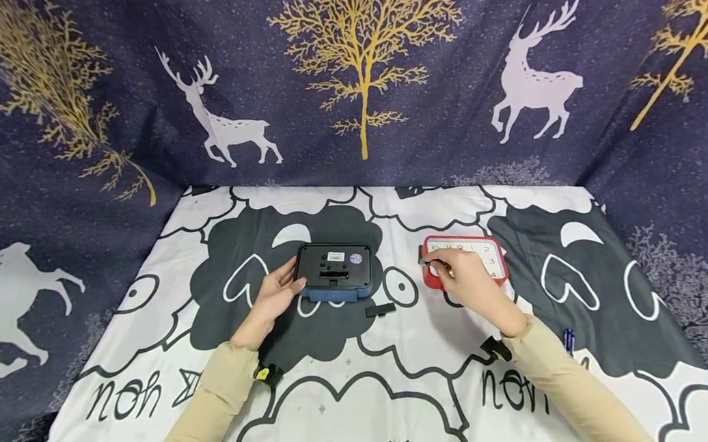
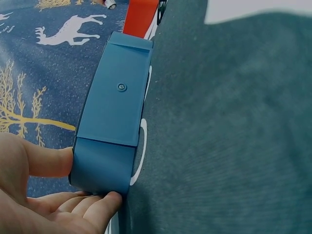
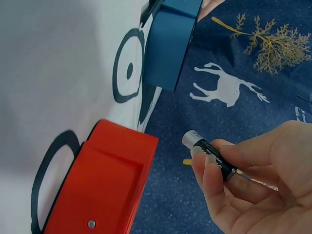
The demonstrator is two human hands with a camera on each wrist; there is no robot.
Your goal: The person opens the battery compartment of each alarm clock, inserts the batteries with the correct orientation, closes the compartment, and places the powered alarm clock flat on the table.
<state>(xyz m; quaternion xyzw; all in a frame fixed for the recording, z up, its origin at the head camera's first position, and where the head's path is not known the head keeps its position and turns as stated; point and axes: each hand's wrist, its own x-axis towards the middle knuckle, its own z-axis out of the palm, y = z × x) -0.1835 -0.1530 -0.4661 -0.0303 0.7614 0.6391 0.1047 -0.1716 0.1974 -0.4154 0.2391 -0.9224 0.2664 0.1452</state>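
A blue alarm clock (image 1: pixel 339 294) lies face down, its black back (image 1: pixel 358 275) up and a slot in the back's middle. My left hand (image 1: pixel 276 296) grips its left end, thumb on one side and fingers on the other; the left wrist view shows the clock's blue side (image 2: pixel 114 97). In my right hand (image 1: pixel 469 278) a small black and silver battery (image 3: pixel 209 153) is pinched between thumb and fingers. That hand is over the red alarm clock (image 1: pixel 501 258), which lies face up and is partly hidden by it. The red casing (image 3: pixel 97 180) shows below the battery in the right wrist view.
A small black battery cover (image 1: pixel 380 309) lies on the patterned cloth between the clocks, nearer the blue one. Some blue batteries (image 1: pixel 569 341) rest beside the right forearm. A dark blue curtain (image 1: pixel 322 113) hangs behind the table.
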